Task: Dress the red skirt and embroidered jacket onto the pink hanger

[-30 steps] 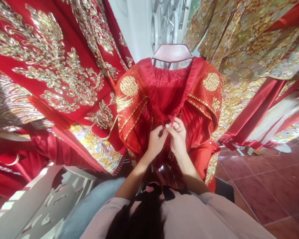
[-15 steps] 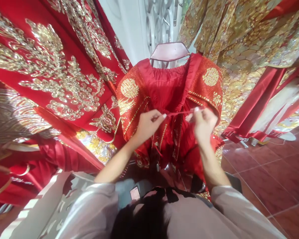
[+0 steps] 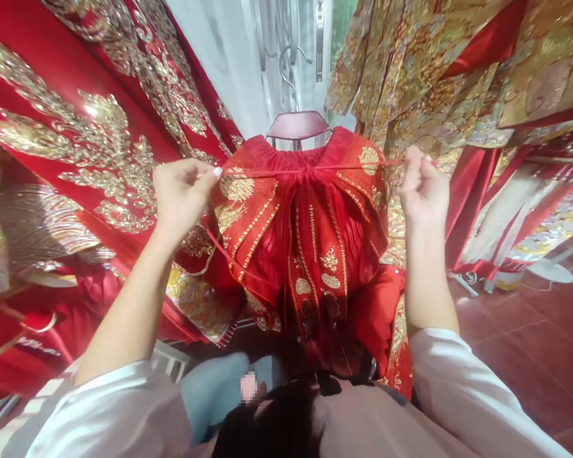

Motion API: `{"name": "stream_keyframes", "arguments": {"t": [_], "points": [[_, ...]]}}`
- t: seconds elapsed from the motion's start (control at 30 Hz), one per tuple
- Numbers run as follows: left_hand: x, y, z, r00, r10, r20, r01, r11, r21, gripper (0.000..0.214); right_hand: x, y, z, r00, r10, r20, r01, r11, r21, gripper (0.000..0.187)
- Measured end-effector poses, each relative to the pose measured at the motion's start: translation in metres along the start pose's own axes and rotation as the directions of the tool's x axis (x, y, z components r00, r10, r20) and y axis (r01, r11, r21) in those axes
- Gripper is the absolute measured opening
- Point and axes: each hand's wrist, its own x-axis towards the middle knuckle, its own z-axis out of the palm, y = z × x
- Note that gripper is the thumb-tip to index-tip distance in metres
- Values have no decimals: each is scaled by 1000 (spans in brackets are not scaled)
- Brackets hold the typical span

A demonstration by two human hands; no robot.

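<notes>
A red garment with gold embroidery and beaded trim hangs in front of me on a pinkish hanger. A thin red drawstring runs taut across its gathered neckline, with a knot or crossing near the middle. My left hand pinches one end, left of the garment. My right hand grips the other end on the right, its fingers curled in. From the left hand a loose tail of the string slants down over the garment's left panel.
On the left hangs a red dress with gold sequins. Gold sequinned garments hang at right. Behind the hanger is a white metal frame. Reddish tiles cover the floor at right, beside a white round base.
Both hands have moved up and far apart, pulling the string tight. The neckline has drawn together into gathers, and the garment's front panels hang closer to the middle.
</notes>
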Motion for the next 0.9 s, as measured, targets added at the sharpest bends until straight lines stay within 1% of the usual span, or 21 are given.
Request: {"name": "stream_keyframes", "arguments": {"t": [0.03, 0.07, 0.1, 0.13, 0.17, 0.2, 0.23, 0.3, 0.37, 0.43, 0.5, 0.53, 0.6, 0.63, 0.67, 0.7, 0.73, 0.77, 0.8, 0.87, 0.9], "points": [[0, 0, -2, 999, -46, 20, 47, 997, -64, 19, 3, 10, 7, 995, -99, 6, 99, 991, -85, 18], [-1, 2, -3, 995, -79, 68, 87, 987, -138, 21, 5, 21, 15, 959, -268, 93, 284, 910, -302, 21], [-1, 6, -5, 986, -91, 139, 117, 973, -197, 23, 6, 32, 23, 889, -396, 229, 457, 748, -481, 24], [-2, 11, -7, 971, -88, 224, 137, 968, -212, 24, 6, 41, 31, 825, -446, 347, 562, 591, -579, 26], [-3, 16, -9, 950, -84, 301, 139, 976, -167, 25, 6, 47, 37, 774, -439, 457, 628, 438, -643, 27], [-4, 22, -10, 931, -90, 353, 120, 991, -65, 26, 5, 52, 41, 737, -386, 555, 668, 292, -684, 26], [-5, 27, -10, 924, -109, 367, 88, 993, 74, 26, 4, 54, 44, 714, -302, 632, 691, 156, -706, 23], [-8, 33, -5, 949, -141, 283, 38, 939, 342, 23, 3, 56, 43, 694, -106, 712, 710, -61, -702, 16], [-8, 32, 10, 984, -119, 134, 40, 876, 482, 23, 2, 59, 37, 692, 47, 720, 715, -187, -674, 11], [-5, 24, 31, 997, -77, -16, 75, 864, 499, 20, -2, 64, 30, 701, 134, 701, 706, -266, -656, 10], [2, 14, 56, 986, -46, -157, 110, 896, 430, 14, -11, 70, 26, 719, 172, 673, 690, -291, -663, 13], [7, 9, 68, 974, -29, -223, 113, 920, 375, 10, -16, 72, 26, 730, 204, 652, 682, -276, -677, 14], [16, 4, 91, 946, -10, -323, 91, 967, 238, 5, -26, 74, 30, 730, 366, 577, 664, -183, -725, 7], [20, 5, 101, 939, -16, -344, 74, 985, 155, 7, -29, 75, 34, 704, 483, 521, 638, -108, -762, 4], [23, 6, 110, 941, -39, -336, 65, 996, 64, 11, -31, 75, 39, 658, 591, 467, 593, -25, -805, 7], [25, 10, 118, 953, -81, -294, 74, 997, -35, 18, -32, 76, 43, 614, 660, 433, 533, 58, -844, 9], [27, 14, 125, 968, -133, -211, 106, 985, -134, 25, -31, 77, 47, 590, 688, 423, 465, 138, -874, 11], [27, 19, 129, 978, -185, -98, 160, 962, -220, 32, -28, 79, 51, 598, 673, 434, 405, 213, -889, 14], [26, 23, 132, 973, -229, 26, 227, 933, -279, 37, -25, 82, 53, 628, 628, 459, 371, 277, -886, 17], [24, 31, 133, 927, -285, 244, 356, 872, -335, 42, -19, 88, 55, 680, 516, 521, 393, 343, -853, 21], [22, 33, 132, 902, -295, 314, 399, 849, -346, 42, -17, 92, 55, 684, 473, 556, 438, 343, -831, 21]]}}
